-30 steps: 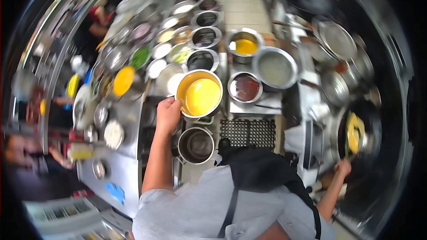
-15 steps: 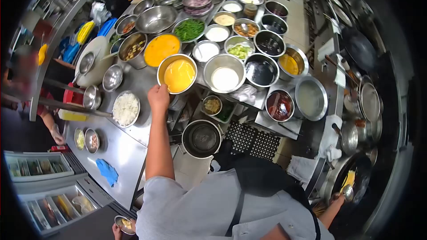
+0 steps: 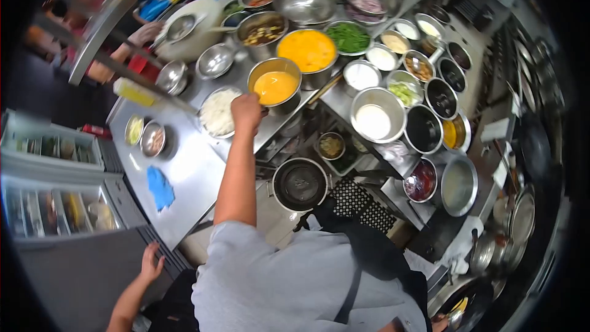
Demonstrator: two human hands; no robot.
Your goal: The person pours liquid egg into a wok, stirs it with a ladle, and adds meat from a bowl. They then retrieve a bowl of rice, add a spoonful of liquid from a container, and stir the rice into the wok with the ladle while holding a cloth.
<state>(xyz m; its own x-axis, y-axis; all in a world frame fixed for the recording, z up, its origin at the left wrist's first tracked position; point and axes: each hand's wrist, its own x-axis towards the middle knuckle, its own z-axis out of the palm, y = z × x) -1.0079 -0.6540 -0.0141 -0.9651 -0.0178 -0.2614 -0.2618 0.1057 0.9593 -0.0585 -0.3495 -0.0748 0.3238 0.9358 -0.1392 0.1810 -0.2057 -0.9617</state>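
My left hand point(image 3: 247, 112) grips the side of a metal pot point(image 3: 278, 97) of yellow-orange liquid. Left of this hand is a bowl of white rice point(image 3: 218, 112); a larger pot of orange liquid point(image 3: 307, 51) stands just behind the gripped one. Low at the right, my right hand point(image 3: 439, 323) is partly cut off by the frame edge, its fingers closed round a metal ladle point(image 3: 455, 319). The ladle is over a dark wok point(image 3: 476, 298) with something yellow in it.
Several bowls of ingredients, such as chopped greens point(image 3: 348, 37) and dark sauce point(image 3: 424, 129), crowd the counter. A blue cloth point(image 3: 160, 188) lies at left. A large pot point(image 3: 300, 184) stands below. Co-workers' hands show lower left point(image 3: 149, 264) and upper left point(image 3: 145, 34).
The view has swung, shifting the counter rightward. My left hand and its pot are now nearer the rice bowl. The co-worker's hand at lower left no longer shows a small bowl.
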